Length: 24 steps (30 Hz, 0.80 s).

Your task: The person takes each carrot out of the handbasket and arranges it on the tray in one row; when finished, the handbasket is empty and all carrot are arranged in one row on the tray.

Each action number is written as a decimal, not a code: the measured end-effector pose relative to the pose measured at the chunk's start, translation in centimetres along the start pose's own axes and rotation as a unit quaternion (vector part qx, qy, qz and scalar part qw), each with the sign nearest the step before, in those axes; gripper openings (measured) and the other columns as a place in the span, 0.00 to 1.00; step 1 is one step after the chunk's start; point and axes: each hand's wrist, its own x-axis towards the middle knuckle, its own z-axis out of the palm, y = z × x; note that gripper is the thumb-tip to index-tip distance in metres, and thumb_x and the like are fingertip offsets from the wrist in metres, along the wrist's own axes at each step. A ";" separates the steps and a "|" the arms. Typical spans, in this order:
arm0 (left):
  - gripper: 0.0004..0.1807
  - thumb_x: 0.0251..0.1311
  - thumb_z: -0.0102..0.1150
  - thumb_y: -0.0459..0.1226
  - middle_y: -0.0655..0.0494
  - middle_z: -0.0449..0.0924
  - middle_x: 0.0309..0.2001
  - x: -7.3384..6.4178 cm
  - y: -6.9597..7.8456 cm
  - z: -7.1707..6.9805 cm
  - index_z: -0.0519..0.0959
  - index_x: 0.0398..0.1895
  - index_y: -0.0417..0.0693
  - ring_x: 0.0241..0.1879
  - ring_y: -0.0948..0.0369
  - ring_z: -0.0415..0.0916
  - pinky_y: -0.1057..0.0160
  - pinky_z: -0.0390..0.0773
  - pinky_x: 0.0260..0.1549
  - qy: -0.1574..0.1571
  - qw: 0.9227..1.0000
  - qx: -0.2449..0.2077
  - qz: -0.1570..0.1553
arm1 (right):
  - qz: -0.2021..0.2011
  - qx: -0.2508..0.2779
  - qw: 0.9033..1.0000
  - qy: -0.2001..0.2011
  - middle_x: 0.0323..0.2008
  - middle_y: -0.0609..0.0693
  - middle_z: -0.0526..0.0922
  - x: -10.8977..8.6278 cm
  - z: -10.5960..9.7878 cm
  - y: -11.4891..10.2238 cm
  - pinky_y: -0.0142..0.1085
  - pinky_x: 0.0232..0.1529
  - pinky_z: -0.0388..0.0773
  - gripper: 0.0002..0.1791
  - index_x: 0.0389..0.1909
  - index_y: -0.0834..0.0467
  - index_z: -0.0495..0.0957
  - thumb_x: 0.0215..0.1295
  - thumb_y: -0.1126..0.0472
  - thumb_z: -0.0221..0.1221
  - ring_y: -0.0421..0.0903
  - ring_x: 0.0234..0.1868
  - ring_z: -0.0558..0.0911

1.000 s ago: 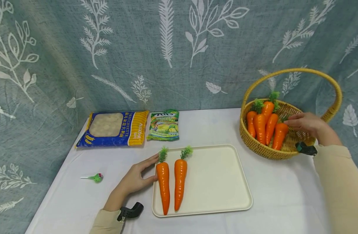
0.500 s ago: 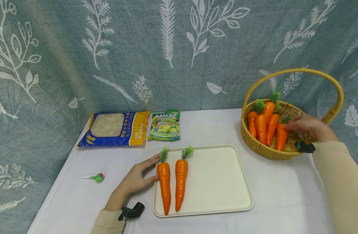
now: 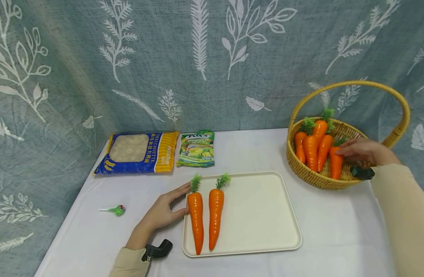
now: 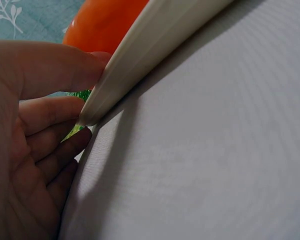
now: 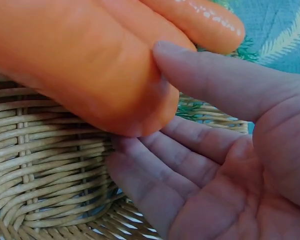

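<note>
Carrot (image 3: 336, 163) pinched in the right hand (image 3: 366, 150), inside the wicker basket (image 3: 312, 180) at the frame's right.
Thumb and fingers grip its top end, beside 4 more carrots (image 3: 311, 152); the left hand (image 3: 161, 211), fingers fairly straight, touches the left rim of the cream tray (image 3: 257, 211) at lower centre, bearing 2 leafy-topped carrots (image 3: 216, 217). On the white surface (image 3: 336, 231), an orecchiette bag (image 3: 135, 152) and FOX'S packet (image 3: 196, 150) lie left of centre, a lollipop (image 3: 119, 210) below.
</note>
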 end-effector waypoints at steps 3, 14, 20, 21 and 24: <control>0.35 0.53 0.65 0.47 0.57 0.65 0.68 -0.1 0.0 0.0 0.70 0.64 0.46 0.67 0.51 0.63 0.47 0.64 0.66 0.001 1.000 -0.001 0.003 | 0.020 -0.003 1.000 -0.004 0.35 0.34 0.79 -0.2 0.0 0.1 0.40 0.51 0.79 0.39 0.63 0.74 0.54 0.66 0.49 0.56 0.31 0.38 0.79; 0.35 0.53 0.65 0.49 0.58 0.65 0.69 0.0 -0.1 0.0 0.70 0.65 0.48 0.67 0.52 0.63 0.47 0.65 0.65 0.000 1.000 0.005 -0.004 | 0.055 0.055 0.996 -0.034 0.35 0.35 0.82 0.0 0.2 0.0 0.39 0.58 0.76 0.08 0.34 0.46 0.79 0.65 0.48 0.57 0.34 0.39 0.82; 0.35 0.53 0.64 0.49 0.58 0.65 0.69 -0.1 0.0 -0.1 0.71 0.64 0.48 0.67 0.52 0.63 0.47 0.65 0.65 0.002 1.000 0.001 -0.004 | 0.023 0.060 0.998 -0.026 0.34 0.35 0.80 0.6 0.0 0.2 0.33 0.51 0.80 0.14 0.45 0.60 0.77 0.66 0.54 0.57 0.32 0.37 0.81; 0.35 0.53 0.64 0.50 0.58 0.65 0.69 -0.1 0.0 -0.1 0.71 0.64 0.48 0.67 0.52 0.63 0.47 0.65 0.65 0.002 1.000 0.001 -0.004 | 0.017 0.057 0.998 -0.022 0.34 0.36 0.80 0.7 0.0 0.2 0.33 0.51 0.80 0.21 0.53 0.66 0.72 0.66 0.54 0.57 0.32 0.37 0.81; 0.35 0.53 0.64 0.50 0.57 0.65 0.69 -0.1 0.1 -0.1 0.71 0.64 0.48 0.67 0.51 0.63 0.47 0.65 0.65 0.002 1.000 0.003 -0.002 | -0.011 0.028 1.000 0.000 0.41 0.48 0.80 0.6 -0.1 0.2 0.36 0.53 0.80 0.42 0.66 0.79 0.47 0.67 0.55 0.56 0.28 0.36 0.79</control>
